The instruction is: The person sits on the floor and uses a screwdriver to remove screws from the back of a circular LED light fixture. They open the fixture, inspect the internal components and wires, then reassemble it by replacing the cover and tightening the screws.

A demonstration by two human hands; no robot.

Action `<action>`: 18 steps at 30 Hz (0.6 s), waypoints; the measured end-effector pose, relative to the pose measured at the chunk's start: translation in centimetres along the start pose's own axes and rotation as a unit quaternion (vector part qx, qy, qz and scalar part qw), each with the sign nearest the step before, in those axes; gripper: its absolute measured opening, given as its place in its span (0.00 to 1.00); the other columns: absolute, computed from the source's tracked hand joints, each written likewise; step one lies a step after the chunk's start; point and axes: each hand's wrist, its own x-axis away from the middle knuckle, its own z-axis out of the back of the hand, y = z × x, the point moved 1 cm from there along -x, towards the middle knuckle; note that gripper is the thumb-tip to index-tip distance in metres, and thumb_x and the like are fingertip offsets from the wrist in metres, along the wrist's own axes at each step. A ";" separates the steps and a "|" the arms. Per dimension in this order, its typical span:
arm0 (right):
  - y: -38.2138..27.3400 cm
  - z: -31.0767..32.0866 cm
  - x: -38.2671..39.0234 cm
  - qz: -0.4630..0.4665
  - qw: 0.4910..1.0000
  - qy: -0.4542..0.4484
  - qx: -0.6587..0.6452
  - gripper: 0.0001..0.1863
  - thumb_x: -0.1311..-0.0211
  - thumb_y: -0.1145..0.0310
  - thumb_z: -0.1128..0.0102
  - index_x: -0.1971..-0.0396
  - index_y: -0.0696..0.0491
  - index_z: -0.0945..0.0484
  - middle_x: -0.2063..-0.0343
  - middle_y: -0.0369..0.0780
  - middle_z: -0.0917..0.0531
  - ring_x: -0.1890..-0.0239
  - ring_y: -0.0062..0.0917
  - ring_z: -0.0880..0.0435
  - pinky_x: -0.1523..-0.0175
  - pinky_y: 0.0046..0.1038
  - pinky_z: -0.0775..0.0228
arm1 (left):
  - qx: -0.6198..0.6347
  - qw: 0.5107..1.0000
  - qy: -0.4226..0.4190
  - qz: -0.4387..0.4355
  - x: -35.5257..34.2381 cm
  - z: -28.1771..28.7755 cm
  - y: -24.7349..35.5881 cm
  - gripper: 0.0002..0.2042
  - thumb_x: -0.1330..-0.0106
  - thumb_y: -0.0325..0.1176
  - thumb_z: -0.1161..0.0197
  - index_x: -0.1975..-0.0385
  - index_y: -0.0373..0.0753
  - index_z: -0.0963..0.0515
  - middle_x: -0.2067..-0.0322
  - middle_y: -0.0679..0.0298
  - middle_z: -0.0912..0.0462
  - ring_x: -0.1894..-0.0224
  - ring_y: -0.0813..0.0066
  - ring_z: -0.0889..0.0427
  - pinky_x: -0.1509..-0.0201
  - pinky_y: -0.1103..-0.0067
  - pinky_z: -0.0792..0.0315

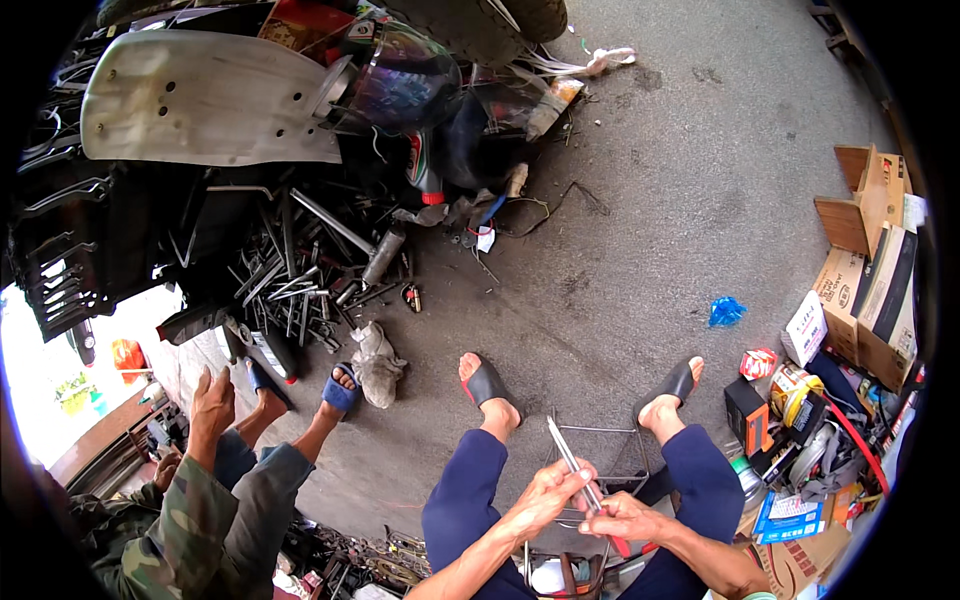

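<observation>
Between my knees, my left hand [545, 495] is closed around a slim silver metal tool [562, 446] that points away from me and a little to the left. Close beside it on the right, my right hand [632, 522] grips the lower part of the same tool. A red piece [620, 547], which looks like a handle, shows just under the right hand's fingers. The tool's exact kind is not clear, since the fingers cover its middle. Below my hands stands a thin metal wire frame [603, 430], partly hidden by my arms.
Loose wrenches and rods [290, 280] heap up at the left, near a grey rag [377, 365]. Another person in a camouflage sleeve [180, 520] sits there. Cardboard boxes [850, 280] and cans [795, 390] line the right. A blue crumpled scrap [727, 311] lies on the floor.
</observation>
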 end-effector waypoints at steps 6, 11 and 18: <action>-1.9 8.1 -2.1 0.028 0.985 0.072 0.156 0.16 0.45 0.58 0.41 0.80 0.56 0.26 0.88 0.32 0.30 0.83 0.13 0.32 0.78 0.22 0.43 | 0.040 0.999 -0.008 -0.008 -8.2 0.4 1.5 0.11 0.33 0.37 0.46 0.61 0.35 0.28 0.69 0.62 0.20 0.69 0.80 0.25 0.61 0.84 0.31; -2.7 9.4 -1.6 0.090 0.974 0.035 0.207 0.17 0.44 0.55 0.48 0.79 0.55 0.30 0.92 0.38 0.32 0.88 0.28 0.30 0.79 0.32 0.41 | -0.021 1.000 0.004 -0.008 -7.9 0.2 2.1 0.12 0.36 0.32 0.43 0.59 0.30 0.26 0.68 0.61 0.21 0.70 0.77 0.22 0.59 0.80 0.29; -1.9 10.5 -0.3 0.132 0.945 0.054 0.293 0.16 0.56 0.56 0.45 0.82 0.56 0.23 0.89 0.41 0.23 0.83 0.30 0.21 0.75 0.35 0.32 | -0.004 0.997 0.058 -0.048 -7.6 -0.9 0.5 0.08 0.37 0.29 0.44 0.62 0.32 0.26 0.67 0.61 0.22 0.71 0.76 0.23 0.67 0.82 0.28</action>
